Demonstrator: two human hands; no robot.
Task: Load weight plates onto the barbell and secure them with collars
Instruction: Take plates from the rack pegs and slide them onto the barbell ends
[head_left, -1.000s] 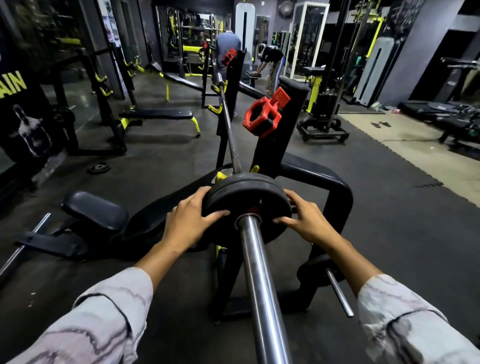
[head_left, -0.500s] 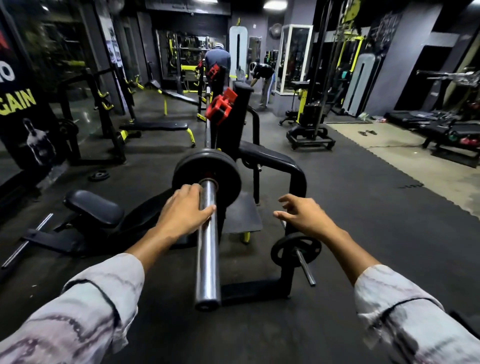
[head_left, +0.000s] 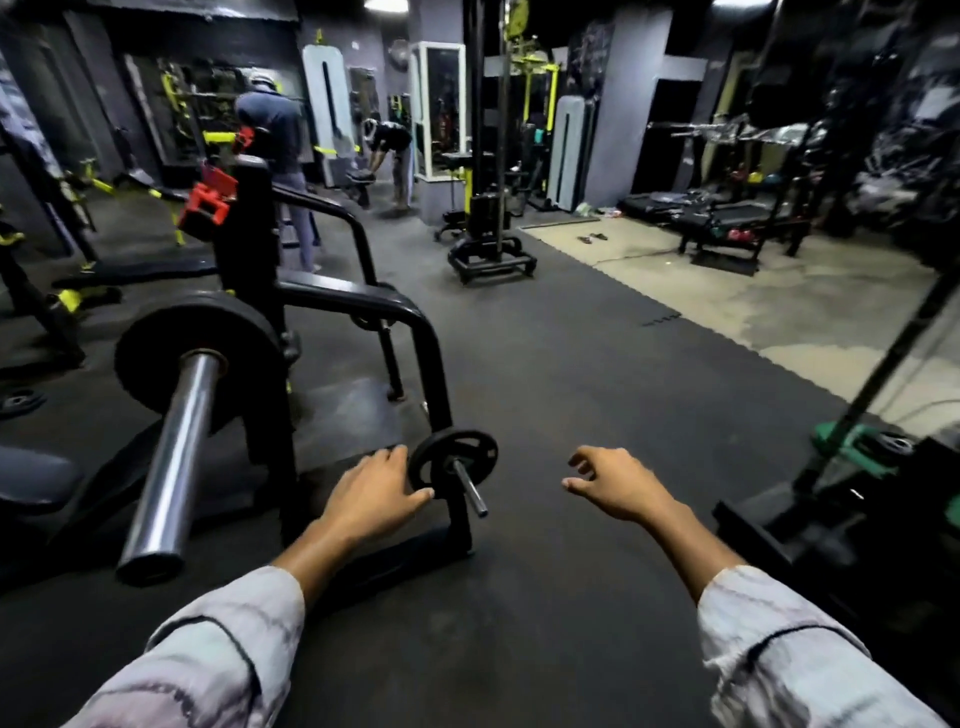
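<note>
dark rubber floor (head_left: 597, 426) of a gym fills most of the view, with a paler mat area (head_left: 769, 301) at far right and machines along the back wall. black bench rack (head_left: 415, 332) stands at left, its curved side rails running toward the viewer. barbell (head_left: 171, 457) lies in the rack, its bare steel sleeve pointing toward the camera at lower left. one large black weight plate (head_left: 202, 358) sits on that sleeve, pushed up near the rack upright; no collar is seen outside it. red collar (head_left: 205, 202) hangs on the upright above, apart from the bar. small plate (head_left: 452, 464) is mounted on a short storage peg (head_left: 470, 488) on the rack's near post. left hand (head_left: 371, 493), palm down, reaches just beside the small plate, thumb tip at its lower rim; whether it touches cannot be told; fingers loosely spread, holding nothing. right hand (head_left: 615, 486) hovers over bare floor, well apart from the plate, fingers slightly curled and empty. both sleeves are pale and patterned. two other people (head_left: 275, 135) stand in the background. another small plate (head_left: 18, 401) lies on the floor at far left.
</note>
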